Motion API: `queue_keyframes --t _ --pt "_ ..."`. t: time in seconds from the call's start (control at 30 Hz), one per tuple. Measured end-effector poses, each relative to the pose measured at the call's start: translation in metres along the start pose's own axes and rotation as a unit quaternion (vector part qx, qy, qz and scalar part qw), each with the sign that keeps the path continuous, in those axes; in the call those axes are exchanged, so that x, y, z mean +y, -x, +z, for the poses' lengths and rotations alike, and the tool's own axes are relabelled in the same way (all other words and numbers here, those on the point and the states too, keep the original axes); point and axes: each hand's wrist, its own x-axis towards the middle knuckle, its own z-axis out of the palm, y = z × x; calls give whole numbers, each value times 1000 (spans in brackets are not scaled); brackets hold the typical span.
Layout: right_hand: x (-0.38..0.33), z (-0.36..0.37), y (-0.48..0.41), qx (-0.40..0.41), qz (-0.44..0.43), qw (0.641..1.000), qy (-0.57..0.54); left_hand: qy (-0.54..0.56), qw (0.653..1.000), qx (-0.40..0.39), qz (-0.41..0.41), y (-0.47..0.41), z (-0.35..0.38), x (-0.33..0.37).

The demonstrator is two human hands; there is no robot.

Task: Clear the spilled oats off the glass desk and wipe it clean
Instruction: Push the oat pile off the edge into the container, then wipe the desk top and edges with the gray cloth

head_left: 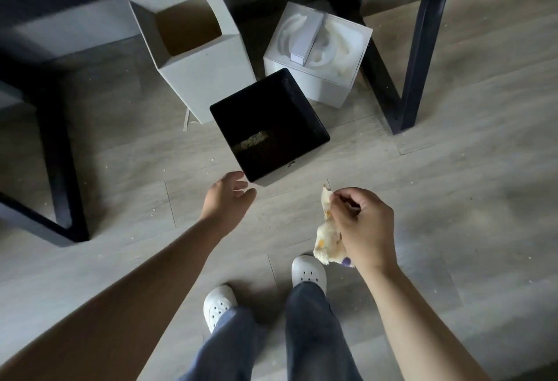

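A square bin with a black inside (pixel 311 126) stands on the wood floor, and a small heap of oats (pixel 253 139) lies at its bottom. My left hand (pixel 228 197) hovers just before the bin's near corner, fingers relaxed and holding nothing. To the right, my right hand (pixel 363 225) grips a crumpled cream cloth (pixel 326 237) that hangs below my fist. Loose oat flakes (pixel 211 159) are scattered over the floor left of the bin. The desk top itself is out of view.
A tall white open box (pixel 208 78) stands behind the bin, a white box with moulded packing (pixel 317 45) to its right. Black desk legs (pixel 413 78) rise at right and another black frame (pixel 60 175) at left. My white shoes (pixel 308 272) stand below.
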Motion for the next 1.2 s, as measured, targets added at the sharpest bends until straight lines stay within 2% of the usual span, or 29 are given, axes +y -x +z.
queue_keyframes --t 0.1,0.2,0.57,0.8,1.0,1.2 --pt "-28 -22 25 -5 -8 1000 11 8 998 -52 46 51 -23 25" --pt "-62 -50 48 3 -24 999 27 1 993 -72 97 104 -52 54" --pt "-229 -172 114 64 -19 998 -9 -33 983 -76 166 255 -185 170" --pt "-301 -226 153 105 -25 993 -41 -28 983 -35 179 317 -257 210" --pt "-324 -281 151 122 0 989 -86 -34 980 -23 195 347 -266 260" --pt "-325 -365 98 118 -2 989 -86 -27 978 4 205 354 -220 346"
